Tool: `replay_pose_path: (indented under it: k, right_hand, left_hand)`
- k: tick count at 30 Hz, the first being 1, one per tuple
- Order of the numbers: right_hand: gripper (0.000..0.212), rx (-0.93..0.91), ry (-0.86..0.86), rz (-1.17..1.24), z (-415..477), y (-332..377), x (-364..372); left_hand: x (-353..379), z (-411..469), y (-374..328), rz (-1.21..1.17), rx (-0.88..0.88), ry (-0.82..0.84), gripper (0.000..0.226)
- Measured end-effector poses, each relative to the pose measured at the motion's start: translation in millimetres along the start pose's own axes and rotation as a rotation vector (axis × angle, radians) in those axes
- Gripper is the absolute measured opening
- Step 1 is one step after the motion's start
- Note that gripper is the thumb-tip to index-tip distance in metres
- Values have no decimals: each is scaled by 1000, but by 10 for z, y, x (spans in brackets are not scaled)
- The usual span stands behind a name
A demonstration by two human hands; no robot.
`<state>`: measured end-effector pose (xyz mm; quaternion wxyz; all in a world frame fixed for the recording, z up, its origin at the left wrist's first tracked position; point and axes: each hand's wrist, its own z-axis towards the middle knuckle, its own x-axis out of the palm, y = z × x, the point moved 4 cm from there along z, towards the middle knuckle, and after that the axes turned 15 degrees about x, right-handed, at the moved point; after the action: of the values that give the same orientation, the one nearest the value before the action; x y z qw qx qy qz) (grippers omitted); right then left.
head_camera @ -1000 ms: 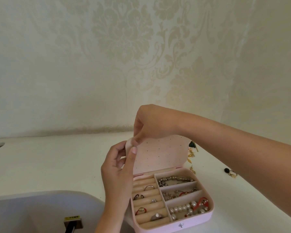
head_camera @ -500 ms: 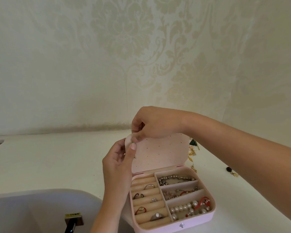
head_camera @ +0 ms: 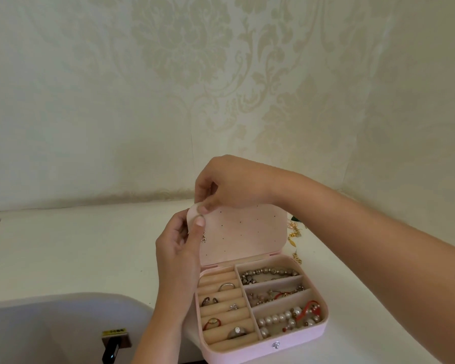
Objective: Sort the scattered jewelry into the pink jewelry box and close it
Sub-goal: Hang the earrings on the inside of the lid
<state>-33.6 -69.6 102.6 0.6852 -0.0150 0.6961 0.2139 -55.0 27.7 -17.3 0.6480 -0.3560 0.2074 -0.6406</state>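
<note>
The pink jewelry box point(head_camera: 294, 349) stands open on the white table. Its upright earring panel point(head_camera: 247, 235) is dotted with small holes. My left hand point(head_camera: 179, 258) pinches the panel's left edge, thumb pressed on its front. A small dangling earring point(head_camera: 203, 237) hangs at that edge just under the thumb. My right hand point(head_camera: 229, 183) reaches over the top left corner and pinches there with thumb and forefinger. Several rings point(head_camera: 226, 286) sit in the roll slots on the left. Bead bracelets point(head_camera: 269, 273) and pearls point(head_camera: 286, 317) fill the right compartments.
Loose gold jewelry point(head_camera: 294, 236) with a dark green piece point(head_camera: 296, 219) lies on the table behind the box's right side. A grey rounded chair back point(head_camera: 63, 327) sits at the lower left, with a dark object point(head_camera: 113, 342) on it. A patterned wall rises behind.
Both hands stay at the panel's top left corner. My right thumb and forefinger have shifted slightly there, and the small earring now shows hanging below my left thumb.
</note>
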Motion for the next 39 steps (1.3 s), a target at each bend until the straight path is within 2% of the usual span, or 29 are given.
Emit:
replay_pose_path:
  k: [2,6,9,11,14,16,18,24,33,39]
  right_hand:
    - [9,-34,-148,163,-115,-36,-117]
    - [8,-117,-537,723,-514,-363,-300]
    - [15,32,-651,835,-722,-850,-200]
    - [15,254,-627,754,-791,-1230,-47]
    - [12,530,-372,520,-787,-1619,271]
    - [7,573,-203,417,-751,-1696,423]
    - [10,576,-113,396,-728,-1686,482]
    - [15,576,-19,353,-733,-1665,547]
    - [9,558,-27,339,-716,-1689,579]
    - [7,487,-319,329,-799,-1547,28]
  left_hand:
    - [4,-8,11,14,-2,-8,11]
    - [13,-24,-2,33,-4,-8,13]
    - [7,-25,-1,38,-6,-29,12]
    - [15,-30,-10,38,-2,-46,10]
    - [3,-33,-24,42,10,-98,7]
    - [0,-40,-30,39,18,-119,8]
    - [0,-44,-32,34,22,-125,10]
    - [-4,-34,-7,47,11,-106,11]
    - [25,-9,33,112,-20,-31,14]
    - [10,-11,43,79,-41,-48,13]
